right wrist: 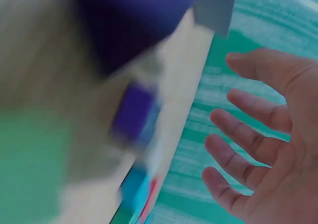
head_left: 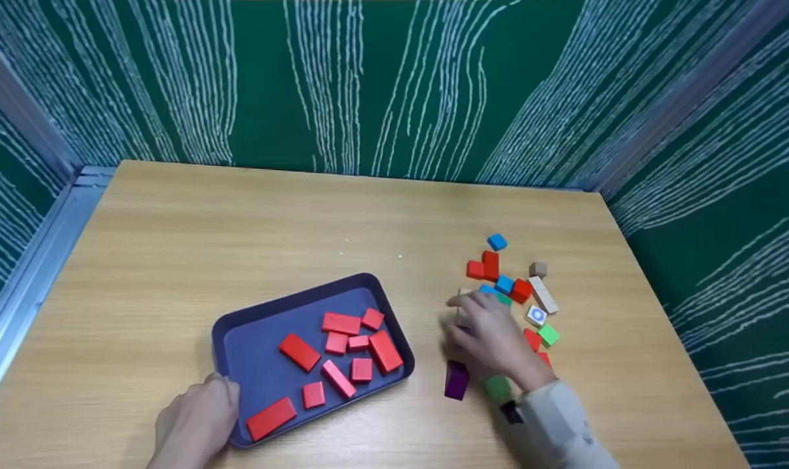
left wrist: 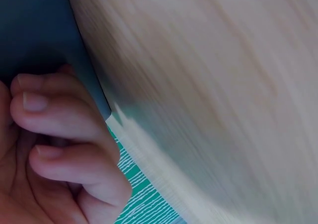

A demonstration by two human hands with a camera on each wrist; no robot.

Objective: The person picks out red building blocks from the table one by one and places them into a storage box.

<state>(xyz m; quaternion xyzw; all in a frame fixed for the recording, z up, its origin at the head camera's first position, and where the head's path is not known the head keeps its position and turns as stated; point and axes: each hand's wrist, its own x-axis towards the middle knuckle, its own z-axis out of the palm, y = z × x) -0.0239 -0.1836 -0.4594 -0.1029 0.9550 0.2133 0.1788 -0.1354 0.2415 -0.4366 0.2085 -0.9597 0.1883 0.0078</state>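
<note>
A dark blue tray lies tilted on the table with several red wooden blocks spread inside it. My left hand grips the tray at its left edge; in the left wrist view its fingers are curled against the tray wall. To the right of the tray, my right hand hovers over a loose group of coloured blocks, partly hiding some. Its fingers are spread in the right wrist view, with nothing between them. A purple block lies just below that hand, and a green block sits beside the wrist.
Around the right hand lie red blocks, a blue block, a long whitish block, a white block with a blue ring and a light green block. Green panels with white lines border the wooden table.
</note>
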